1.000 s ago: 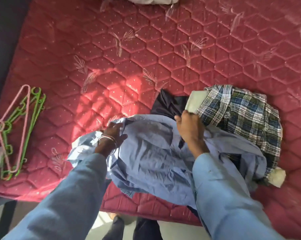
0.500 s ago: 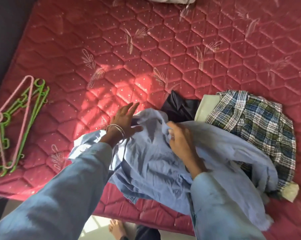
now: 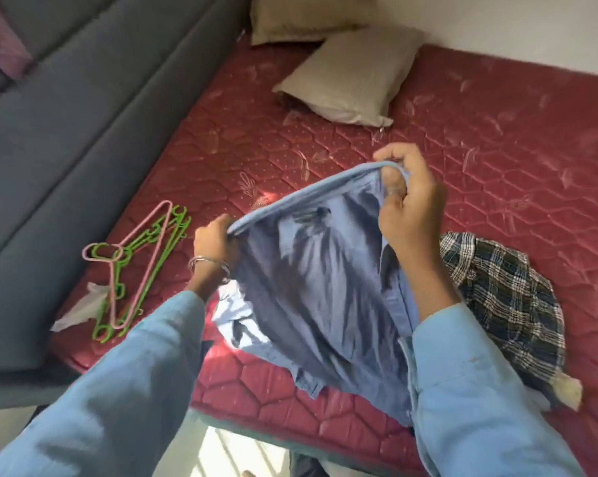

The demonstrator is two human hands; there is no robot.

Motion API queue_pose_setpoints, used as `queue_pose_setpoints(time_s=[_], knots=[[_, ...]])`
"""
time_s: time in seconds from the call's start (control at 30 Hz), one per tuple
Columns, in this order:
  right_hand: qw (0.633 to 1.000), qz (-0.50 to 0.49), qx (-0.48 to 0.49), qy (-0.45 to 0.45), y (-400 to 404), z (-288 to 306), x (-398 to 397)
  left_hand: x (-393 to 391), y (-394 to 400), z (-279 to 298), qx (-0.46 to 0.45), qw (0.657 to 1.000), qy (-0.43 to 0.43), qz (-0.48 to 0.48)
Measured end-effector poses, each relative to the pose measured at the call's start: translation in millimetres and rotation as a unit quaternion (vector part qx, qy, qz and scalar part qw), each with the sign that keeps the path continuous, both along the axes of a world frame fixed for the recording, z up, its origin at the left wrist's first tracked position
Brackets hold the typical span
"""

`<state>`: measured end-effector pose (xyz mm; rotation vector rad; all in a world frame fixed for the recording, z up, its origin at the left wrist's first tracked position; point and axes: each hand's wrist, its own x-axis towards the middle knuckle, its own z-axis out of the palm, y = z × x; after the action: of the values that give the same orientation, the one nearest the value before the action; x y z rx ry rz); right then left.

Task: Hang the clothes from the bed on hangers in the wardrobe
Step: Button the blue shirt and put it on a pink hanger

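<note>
A light blue shirt (image 3: 318, 287) hangs in the air above the red mattress (image 3: 497, 139), stretched by its collar between both hands. My left hand (image 3: 215, 244) pinches the collar's left end; a metal bangle sits on that wrist. My right hand (image 3: 406, 204) grips the collar's right end, higher up. A green, blue and white plaid shirt (image 3: 504, 297) lies crumpled on the mattress to the right, partly hidden behind my right arm. Pink and green plastic hangers (image 3: 136, 266) lie in a pile at the mattress's left edge.
Two beige pillows (image 3: 349, 77) rest at the head of the bed. A grey padded headboard or sofa (image 3: 67, 132) runs along the left. A crumpled white scrap (image 3: 81, 309) lies by the hangers. The floor (image 3: 228, 452) shows beneath the mattress edge.
Both hands have taken the blue shirt by its collar and lifted it off the mattress. My view has tilted up, bringing the pillows and grey padding into sight.
</note>
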<state>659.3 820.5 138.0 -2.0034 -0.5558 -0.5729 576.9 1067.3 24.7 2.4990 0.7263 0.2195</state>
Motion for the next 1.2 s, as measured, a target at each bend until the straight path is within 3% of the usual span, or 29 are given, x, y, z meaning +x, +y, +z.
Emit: queue_pose_setpoints(time_s=[0.07, 0.17, 0.23, 0.27, 0.33, 0.4, 0.47, 0.53, 0.57, 0.6, 0.63, 0.67, 0.7, 0.73, 0.77, 0.8, 0.9, 0.97, 1.03, 1.1, 1.2], knots=[[0.999, -0.025, -0.038, 0.008, 8, 7, -15, -17, 17, 31, -0.023, 0.998, -0.044, 0.030], [0.969, 0.026, -0.212, 0.124, 18, 6, -27, -40, 38, 84, 0.003, 0.998, 0.061, 0.032], [0.948, 0.021, -0.296, 0.114, 27, 13, -43, -55, 46, 118, 0.052, 0.988, 0.148, 0.012], [0.957, -0.019, -0.278, 0.075, 31, 22, -53, -61, 46, 137, 0.092, 0.979, 0.182, -0.004], [0.985, -0.105, -0.137, 0.019, 40, 49, -73, -74, 44, 180, 0.149, 0.967, 0.206, -0.020], [0.990, -0.136, 0.021, -0.024, 42, 89, -87, -88, 46, 223, 0.103, 0.986, 0.120, -0.051], [0.985, -0.105, 0.108, -0.079, 35, 131, -93, -106, 50, 262, -0.044, 0.988, -0.077, -0.127], [0.977, -0.083, 0.125, -0.150, 27, 164, -104, -130, 50, 287, -0.185, 0.928, -0.278, -0.165], [0.973, -0.081, 0.113, -0.185, 25, 173, -109, -135, 49, 292, -0.187, 0.911, -0.335, -0.154], [0.972, -0.078, 0.081, -0.207, 25, 174, -109, -135, 48, 294, -0.142, 0.919, -0.348, -0.123], [0.977, -0.072, 0.022, -0.198, 27, 173, -108, -134, 44, 295, -0.050, 0.947, -0.303, -0.090], [0.984, -0.058, -0.055, -0.159, 29, 169, -106, -131, 40, 290, 0.047, 0.980, -0.180, -0.065], [0.986, -0.043, -0.125, -0.105, 30, 163, -107, -131, 34, 282, 0.101, 0.993, -0.043, -0.049], [0.985, -0.037, -0.155, -0.069, 30, 157, -108, -134, 29, 275, 0.122, 0.990, 0.058, -0.043], [0.988, -0.040, -0.141, -0.050, 30, 151, -112, -136, 26, 270, 0.110, 0.988, 0.097, -0.040], [0.993, -0.050, -0.102, -0.043, 28, 147, -117, -140, 26, 269, 0.083, 0.992, 0.094, -0.019], [0.998, -0.052, -0.008, -0.046, 25, 145, -132, -150, 28, 278, 0.017, 0.999, -0.018, 0.049], [0.999, 0.006, 0.040, 0.006, 27, 151, -141, -161, 22, 291, -0.078, 0.993, -0.080, 0.034], [0.977, 0.144, 0.107, 0.117, 28, 168, -155, -179, 9, 310, -0.214, 0.969, -0.124, -0.023], [0.916, 0.299, 0.177, 0.201, 23, 186, -170, -203, -3, 333, -0.363, 0.910, -0.179, -0.091], [0.797, 0.488, 0.289, 0.210, 11, 208, -186, -232, -14, 360, -0.588, 0.745, -0.247, -0.197]])
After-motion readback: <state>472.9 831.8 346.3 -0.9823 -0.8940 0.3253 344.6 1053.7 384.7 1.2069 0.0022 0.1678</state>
